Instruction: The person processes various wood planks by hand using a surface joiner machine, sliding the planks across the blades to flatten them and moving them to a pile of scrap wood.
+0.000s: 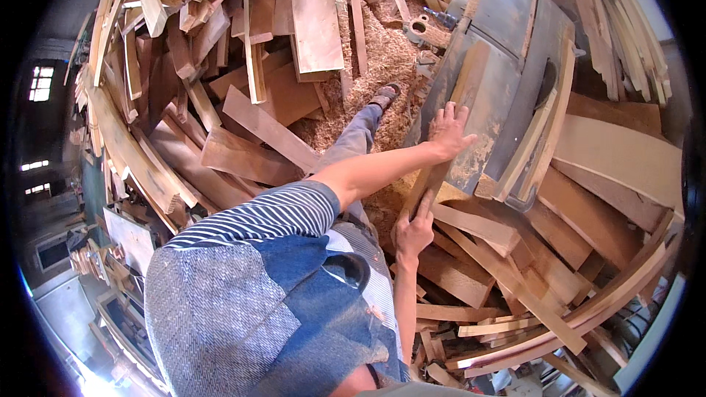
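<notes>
A long, narrow wooden board [469,77] lies lengthwise on the metal bed of a planing machine [491,106]. Its near end sticks out past the bed toward me. My left hand [450,132] rests on top of the board about midway, fingers stretched and spread. Around the near end my right hand [413,235] is closed, with a finger pointing along the board. The board's underside and the right hand's thumb side are partly hidden. A wooden fence strip [548,125] runs along the right side of the machine.
Stacked planks [254,154] and offcuts crowd the left. More boards [588,213] lie piled to the right and below the machine. Wood shavings [382,44] cover the floor around my foot [384,95]. Long strips [610,29] lean at the upper right.
</notes>
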`<state>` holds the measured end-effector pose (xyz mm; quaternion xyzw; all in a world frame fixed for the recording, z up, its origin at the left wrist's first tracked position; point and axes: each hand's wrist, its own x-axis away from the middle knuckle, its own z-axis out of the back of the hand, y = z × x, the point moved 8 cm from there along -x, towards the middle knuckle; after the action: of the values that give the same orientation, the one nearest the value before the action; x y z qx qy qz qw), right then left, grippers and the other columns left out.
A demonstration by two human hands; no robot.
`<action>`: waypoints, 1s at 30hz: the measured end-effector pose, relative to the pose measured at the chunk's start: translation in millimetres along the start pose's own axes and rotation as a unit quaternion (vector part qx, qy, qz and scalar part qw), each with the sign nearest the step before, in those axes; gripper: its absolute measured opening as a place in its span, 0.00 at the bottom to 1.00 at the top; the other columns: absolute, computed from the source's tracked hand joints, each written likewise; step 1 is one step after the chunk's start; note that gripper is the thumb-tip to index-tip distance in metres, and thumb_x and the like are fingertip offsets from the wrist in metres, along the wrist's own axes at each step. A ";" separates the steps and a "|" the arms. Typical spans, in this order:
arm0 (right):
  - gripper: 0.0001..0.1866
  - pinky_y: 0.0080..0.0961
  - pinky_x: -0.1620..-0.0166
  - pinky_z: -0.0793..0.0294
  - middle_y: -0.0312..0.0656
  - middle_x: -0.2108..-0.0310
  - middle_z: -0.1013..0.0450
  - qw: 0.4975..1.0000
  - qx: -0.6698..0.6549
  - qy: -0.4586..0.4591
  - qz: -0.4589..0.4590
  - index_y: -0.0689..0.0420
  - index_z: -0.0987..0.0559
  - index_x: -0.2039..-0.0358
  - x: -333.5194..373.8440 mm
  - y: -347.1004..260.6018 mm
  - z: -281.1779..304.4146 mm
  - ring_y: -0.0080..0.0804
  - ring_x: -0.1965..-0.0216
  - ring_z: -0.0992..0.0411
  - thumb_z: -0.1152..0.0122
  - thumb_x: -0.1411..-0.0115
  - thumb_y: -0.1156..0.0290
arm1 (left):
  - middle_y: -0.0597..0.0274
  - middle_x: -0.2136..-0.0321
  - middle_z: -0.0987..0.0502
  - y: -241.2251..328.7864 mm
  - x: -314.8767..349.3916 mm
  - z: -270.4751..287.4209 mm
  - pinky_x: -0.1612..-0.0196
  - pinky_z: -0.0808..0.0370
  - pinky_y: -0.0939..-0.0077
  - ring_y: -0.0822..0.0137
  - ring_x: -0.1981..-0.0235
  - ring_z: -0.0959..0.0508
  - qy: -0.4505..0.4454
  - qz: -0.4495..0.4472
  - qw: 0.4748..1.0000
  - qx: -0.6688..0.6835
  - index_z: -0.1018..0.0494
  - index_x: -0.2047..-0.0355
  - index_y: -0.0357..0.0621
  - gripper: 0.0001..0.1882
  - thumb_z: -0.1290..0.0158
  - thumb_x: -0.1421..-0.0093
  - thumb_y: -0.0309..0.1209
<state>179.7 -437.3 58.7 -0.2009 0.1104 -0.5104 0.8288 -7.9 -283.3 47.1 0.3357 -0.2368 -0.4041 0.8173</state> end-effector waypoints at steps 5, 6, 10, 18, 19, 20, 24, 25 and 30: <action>0.43 0.45 0.72 0.23 0.51 0.68 0.27 0.999 0.035 -0.020 -0.013 0.44 0.37 0.27 -11.2 3.4 -19.9 0.53 0.72 0.24 0.34 0.44 0.69 | 0.38 0.37 0.41 -17.8 -21.9 -18.2 0.42 0.29 0.43 0.37 0.42 0.33 0.018 -0.013 0.999 -0.039 0.38 0.38 0.44 0.32 0.43 0.40 0.38; 0.44 0.45 0.72 0.23 0.51 0.68 0.27 0.998 0.042 -0.028 -0.021 0.44 0.37 0.27 -12.0 4.5 -22.3 0.53 0.72 0.24 0.34 0.45 0.69 | 0.37 0.37 0.41 -18.0 -22.6 -19.5 0.42 0.28 0.43 0.36 0.42 0.33 0.016 -0.020 0.999 -0.042 0.38 0.39 0.44 0.31 0.43 0.41 0.37; 0.45 0.44 0.72 0.23 0.51 0.68 0.27 1.000 0.022 -0.010 -0.014 0.45 0.38 0.27 -18.0 6.1 -20.4 0.53 0.73 0.25 0.33 0.46 0.69 | 0.34 0.38 0.41 -17.0 -29.9 -26.8 0.42 0.28 0.42 0.33 0.41 0.34 0.021 -0.030 0.998 -0.041 0.39 0.38 0.44 0.31 0.44 0.41 0.34; 0.46 0.44 0.73 0.23 0.51 0.69 0.28 1.000 0.024 -0.012 -0.011 0.43 0.38 0.27 -44.4 1.8 -20.5 0.53 0.74 0.25 0.33 0.47 0.70 | 0.31 0.38 0.41 -14.2 -58.7 -22.9 0.41 0.29 0.42 0.32 0.42 0.34 0.048 -0.051 0.996 -0.062 0.39 0.37 0.42 0.33 0.45 0.42 0.32; 0.46 0.44 0.73 0.24 0.51 0.69 0.28 1.000 0.023 -0.006 -0.009 0.43 0.38 0.27 -48.7 1.3 -20.4 0.53 0.74 0.25 0.33 0.47 0.70 | 0.31 0.38 0.41 -13.0 -63.0 -22.7 0.41 0.29 0.42 0.32 0.42 0.34 0.042 -0.051 0.996 -0.064 0.39 0.36 0.42 0.33 0.45 0.42 0.32; 0.46 0.44 0.73 0.24 0.51 0.69 0.28 1.000 0.021 0.000 -0.006 0.43 0.38 0.26 -53.0 0.7 -20.5 0.53 0.74 0.25 0.33 0.47 0.70 | 0.31 0.38 0.41 -12.0 -67.6 -22.1 0.41 0.29 0.42 0.32 0.42 0.34 0.037 -0.050 0.996 -0.066 0.39 0.36 0.42 0.33 0.45 0.42 0.32; 0.47 0.45 0.74 0.24 0.52 0.69 0.28 0.999 0.043 -0.007 -0.012 0.44 0.38 0.26 -67.3 -0.4 -20.3 0.54 0.74 0.25 0.33 0.47 0.70 | 0.31 0.38 0.41 -10.9 -82.3 -22.7 0.40 0.30 0.42 0.32 0.41 0.34 0.022 -0.050 0.996 -0.075 0.40 0.36 0.41 0.33 0.46 0.41 0.32; 0.47 0.45 0.74 0.24 0.52 0.70 0.28 0.999 0.039 -0.005 -0.011 0.44 0.38 0.26 -71.0 -0.4 -21.1 0.54 0.74 0.25 0.33 0.47 0.70 | 0.31 0.38 0.41 -10.7 -86.1 -22.3 0.40 0.30 0.42 0.32 0.41 0.34 0.021 -0.048 0.996 -0.073 0.40 0.36 0.41 0.33 0.46 0.41 0.32; 0.47 0.44 0.74 0.24 0.52 0.70 0.28 1.000 0.024 -0.004 -0.007 0.44 0.38 0.26 -95.2 -3.4 -21.1 0.53 0.74 0.25 0.32 0.48 0.71 | 0.31 0.38 0.41 -6.0 -111.8 -22.9 0.40 0.31 0.42 0.32 0.41 0.34 0.019 -0.048 0.996 -0.067 0.40 0.36 0.41 0.32 0.47 0.41 0.32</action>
<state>125.5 -358.5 39.2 -0.1840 0.0937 -0.5181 0.8300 -58.5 -186.2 14.5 0.2986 -0.1767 -0.4517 0.8219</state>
